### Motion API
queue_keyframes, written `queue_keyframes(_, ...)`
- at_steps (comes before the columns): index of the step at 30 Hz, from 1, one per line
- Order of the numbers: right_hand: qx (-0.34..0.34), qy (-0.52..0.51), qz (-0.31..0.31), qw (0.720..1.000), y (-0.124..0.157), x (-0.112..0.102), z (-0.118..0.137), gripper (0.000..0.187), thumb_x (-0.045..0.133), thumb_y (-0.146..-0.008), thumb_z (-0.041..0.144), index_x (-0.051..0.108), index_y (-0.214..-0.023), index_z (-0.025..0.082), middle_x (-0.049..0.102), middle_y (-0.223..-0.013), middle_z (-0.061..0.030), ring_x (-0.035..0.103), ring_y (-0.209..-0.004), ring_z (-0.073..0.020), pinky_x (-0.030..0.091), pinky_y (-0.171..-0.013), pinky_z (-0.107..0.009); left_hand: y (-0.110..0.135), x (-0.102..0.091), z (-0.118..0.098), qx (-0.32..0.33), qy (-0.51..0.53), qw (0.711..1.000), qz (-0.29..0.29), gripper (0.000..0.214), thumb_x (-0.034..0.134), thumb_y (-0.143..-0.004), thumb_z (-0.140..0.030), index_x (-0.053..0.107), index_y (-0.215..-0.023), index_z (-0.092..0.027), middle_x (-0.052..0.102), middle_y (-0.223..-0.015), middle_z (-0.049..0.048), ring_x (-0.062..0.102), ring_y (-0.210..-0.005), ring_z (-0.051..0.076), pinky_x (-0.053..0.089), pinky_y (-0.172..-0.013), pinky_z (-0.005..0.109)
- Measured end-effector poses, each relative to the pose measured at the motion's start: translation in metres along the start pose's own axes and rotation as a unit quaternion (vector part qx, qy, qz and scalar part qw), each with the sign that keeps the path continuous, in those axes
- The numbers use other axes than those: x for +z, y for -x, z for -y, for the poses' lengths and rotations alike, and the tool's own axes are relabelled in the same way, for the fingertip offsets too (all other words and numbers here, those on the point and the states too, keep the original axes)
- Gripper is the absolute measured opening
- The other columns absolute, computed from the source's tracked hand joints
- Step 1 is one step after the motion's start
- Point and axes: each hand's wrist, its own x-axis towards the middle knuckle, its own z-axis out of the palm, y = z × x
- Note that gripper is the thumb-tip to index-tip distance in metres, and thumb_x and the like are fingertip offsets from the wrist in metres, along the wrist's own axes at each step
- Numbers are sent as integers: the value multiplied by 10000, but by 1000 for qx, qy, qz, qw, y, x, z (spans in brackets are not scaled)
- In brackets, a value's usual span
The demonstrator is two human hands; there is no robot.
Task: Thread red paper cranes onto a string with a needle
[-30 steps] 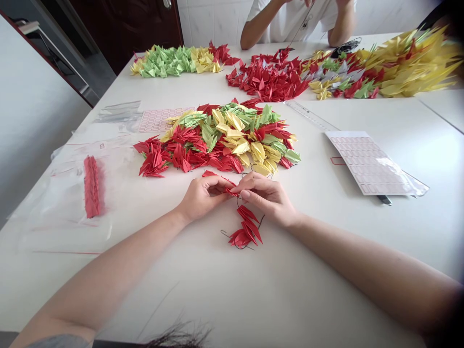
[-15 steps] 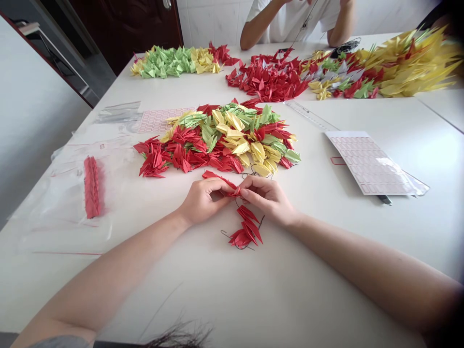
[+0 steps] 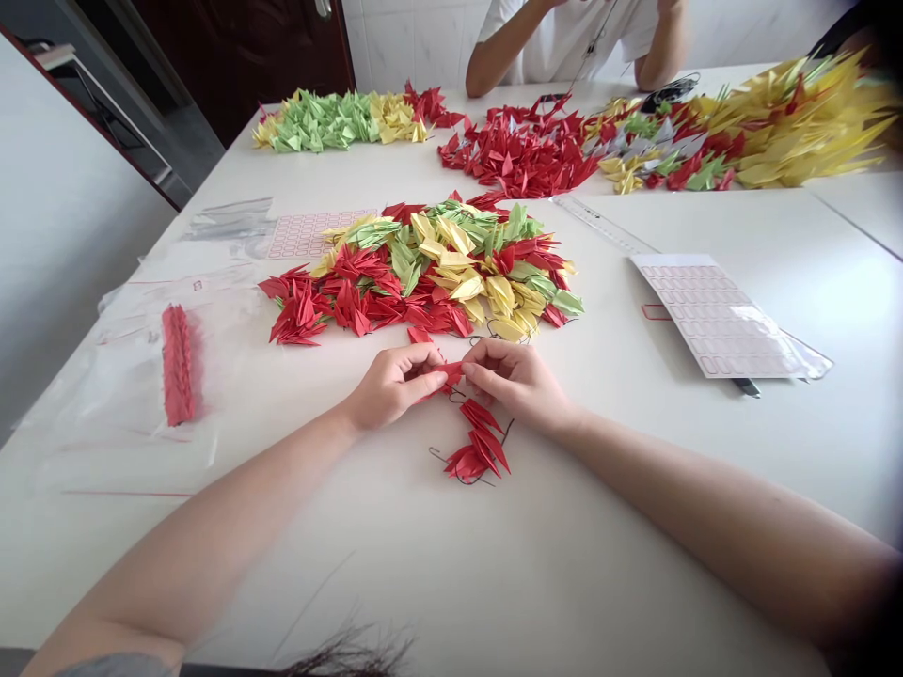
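A short string of red origami cranes [image 3: 477, 444] on thin dark cord [image 3: 506, 432] lies flat on the white bench [image 3: 607, 564], well in from its near edge. The cord runs up to a red crane [image 3: 450, 374] pinched between the left hand [image 3: 395, 387] and right hand [image 3: 514, 381]. Another red crane [image 3: 419, 335] sits just beyond the left hand.

Bare left forearm [image 3: 232, 512] and bare right forearm [image 3: 705, 503] long, smooth, reaching in past worktop's near edge. Slender left hand [image 3: 395, 387], slender right hand [image 3: 518, 381]; short thumbnail [image 3: 435, 381]. Grey fabric sleeve [image 3: 119, 666] at near edge, lower left. Thin, blurred wisps of dark hair [image 3: 345, 655] at bottom centre.
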Motion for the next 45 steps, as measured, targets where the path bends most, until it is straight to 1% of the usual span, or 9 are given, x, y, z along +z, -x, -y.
queue_keyframes(5, 6, -43, -7, 999, -1, -1, 0, 305, 704, -814, 455, 581, -746, 184, 540, -629, 16, 495, -518, -104, 451, -480, -250, -2, -2, -3, -18, 38, 999, 8, 268, 657, -783, -376, 507, -671, -184, 407, -594, -44, 329, -540, 90, 261, -527, 253)
queue_keyframes(10, 3, -93, -47, 995, -3, -3, -5, 286, 702, -821, 437, 569, -736, 198, 528, -634, 18, 495, -524, -111, 463, -472, -253, -1, -2, -4, -27, 59, 998, 3, 280, 663, -777, -363, 480, -656, -189, 402, -588, -44, 331, -536, 88, 258, -529, 255)
queue_keyframes(17, -21, -47, 22, 998, -1, -3, 0, 393, 688, -860, 548, 615, -792, 169, 561, -672, 2, 529, -590, -115, 476, -573, -264, -1, -1, 0, -3, 23, 1000, -6, 282, 700, -815, -388, 565, -702, -167, 437, -595, -44, 369, -542, 86, 291, -525, 247)
queue_keyframes(20, -25, -55, 27, 998, -2, -4, 0, 412, 685, -857, 568, 609, -759, 175, 547, -636, 10, 511, -580, -115, 465, -574, -266, -2, 1, 4, 16, 29, 999, -16, 266, 752, -802, -396, 631, -790, -160, 579, -669, -12, 515, -591, 102, 409, -560, 237)
queue_keyframes(23, -28, -68, 8, 997, -3, -4, -3, 388, 695, -850, 541, 587, -738, 185, 548, -625, 14, 507, -568, -115, 460, -572, -269, -2, 3, 9, 41, 61, 997, -12, 299, 811, -765, -334, 634, -938, -166, 715, -840, 45, 678, -749, 148, 545, -699, 261)
queue_keyframes(28, -24, -61, -2, 998, -4, -3, -5, 332, 688, -855, 484, 567, -734, 200, 552, -638, 14, 509, -572, -122, 453, -570, -278, 1, 3, 10, 93, 41, 995, 6, 423, 760, -811, -209, 609, -1206, -212, 756, -930, 47, 738, -858, 163, 596, -847, 307)
queue_keyframes(32, -35, -40, 4, 999, -4, -3, -4, 318, 684, -857, 474, 568, -734, 205, 558, -647, 10, 492, -574, -124, 440, -562, -280, 1, 3, 9, 137, -19, 990, 18, 161, 666, -851, -156, 759, -977, -189, 763, -996, 85, 729, -909, 181, 605, -850, 306)
queue_keyframes(35, -41, -42, 6, 998, -3, -4, -4, 332, 670, -869, 491, 572, -743, 200, 560, -667, 4, 486, -590, -124, 433, -572, -280, 0, 2, 10, 167, -53, 985, -5, 193, 634, -828, -95, 794, -856, -201, 772, -977, 84, 719, -900, 184, 600, -837, 304)
queue_keyframes(45, -27, -20, 4, 999, -2, -3, -6, 421, 666, -853, 595, 575, -777, 191, 540, -685, -1, 473, -612, -126, 412, -568, -274, 1, 3, 9, 143, -42, 989, -27, 225, 640, -818, -102, 805, -934, -201, 792, -957, 74, 739, -913, 201, 603, -855, 324)
